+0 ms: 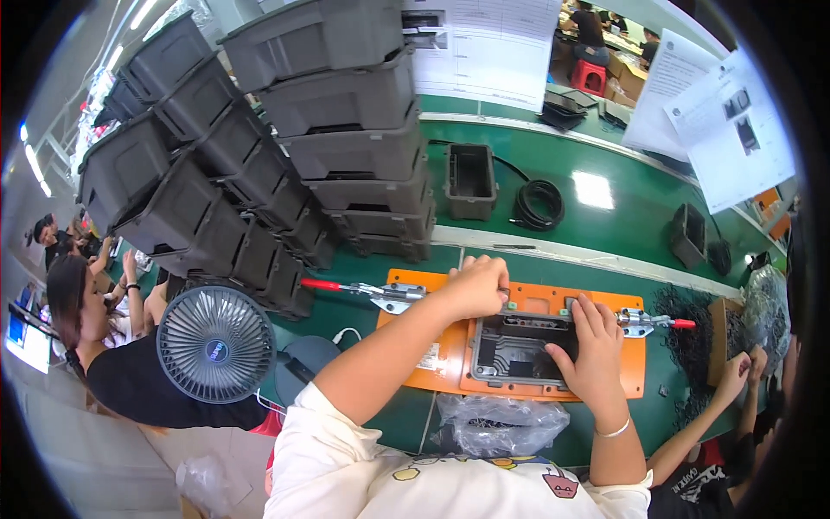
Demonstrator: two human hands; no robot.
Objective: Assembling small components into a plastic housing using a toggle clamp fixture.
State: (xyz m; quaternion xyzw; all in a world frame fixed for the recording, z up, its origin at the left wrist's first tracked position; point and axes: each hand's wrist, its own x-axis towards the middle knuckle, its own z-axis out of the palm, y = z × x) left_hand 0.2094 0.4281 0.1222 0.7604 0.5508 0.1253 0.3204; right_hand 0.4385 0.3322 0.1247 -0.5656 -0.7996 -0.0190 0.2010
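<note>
Grey, an open-topped housing [517, 353] is seated, cavity up, on the middle of the orange fixture plate [631, 372]. Above the plate's far edge, the left hand [477, 286] is held with fingers curled; whether anything is pinched cannot be told. Over the housing's right end, the right hand [595, 344] is laid, fingers extended and thumb spread. At the plate's ends, a left toggle clamp [399, 297] and a right toggle clamp [635, 322] are mounted. On its near side, a clear plastic bag [501, 422] is left. Left of it a desk fan [216, 344] is stood; far left, the view is blocked by stacked dark grey boxes [354, 112]. Beyond it, an open box [471, 203] and coiled black cable [540, 221] are set. Right of it, tangled black strands [687, 346] are heaped beside a cardboard box [719, 342].
</note>
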